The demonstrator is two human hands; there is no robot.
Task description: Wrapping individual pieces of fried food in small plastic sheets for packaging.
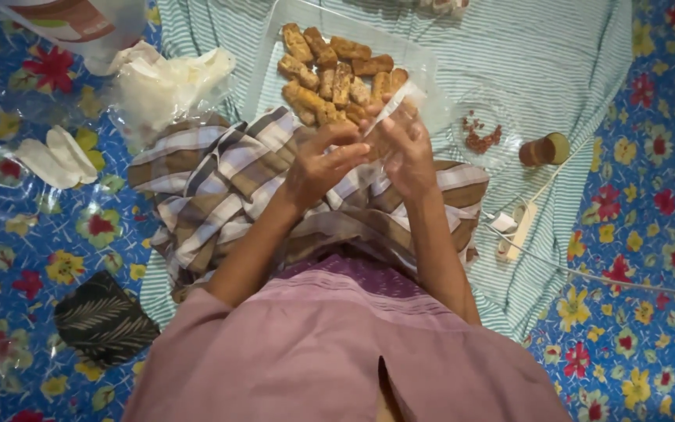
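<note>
Nearest the camera, a mauve cotton garment (330, 352) covers the person's chest, and a brown-and-white checked cloth (220, 184) lies over the lap just below the hands. Above that cloth the left hand (318, 168) and the right hand (408, 152) meet, both pinching a small clear plastic bag (394, 105) that stands up between the fingertips. The left hand's fingers close on the bag's lower part; the right hand grips its side, thumb and forefinger clenched on the film. Whether anything is inside the bag yet is hard to tell.

Just beyond the hands, a clear rectangular plastic tray (267, 70) holds a heap of golden-brown fried snack sticks (333, 74), so most of the snacks appear unbagged; I judge the packing is at an early or middle stage. To the right of the right hand lie a small pile of reddish crumbs (480, 134) on clear plastic and a short brown cylinder (544, 148) on its side. Farther left of the left hand sit crumpled clear plastic bags (169, 82), resting on the blue floral floor mat (33, 234).
</note>
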